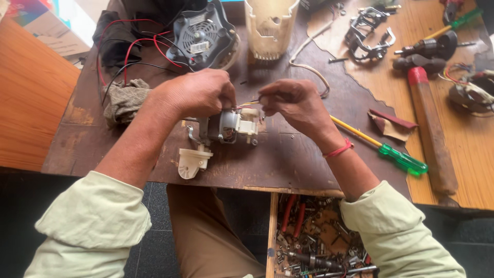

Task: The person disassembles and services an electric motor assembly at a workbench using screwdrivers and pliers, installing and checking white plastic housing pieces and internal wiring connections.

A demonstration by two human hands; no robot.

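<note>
Fingertips of both hands bunch together over thin yellow and red wires (250, 103), so the exact pinch point is hard to make out. Left hand (198, 92) is curled closed on top of the small grey-and-white electric motor (229, 127), covering its upper end. Right hand (293, 103) is closed too, thumb and forefinger pinching the wires just above the motor's white plastic end. Motor sits mid-bench, close to the front edge, with a white plastic bracket (192, 162) touching its lower left.

Surface: worn dark wooden bench top (288, 159), scratched, with lighter orange wood at both sides. A yellow-shafted screwdriver with green handle (383, 146) lies right of the wrist; a grey rag (123, 100) sits left.

An open wooden drawer (271, 231) below is packed with loose screws, metal bits and red-handled tools, cut off by the frame's bottom edge.
</note>
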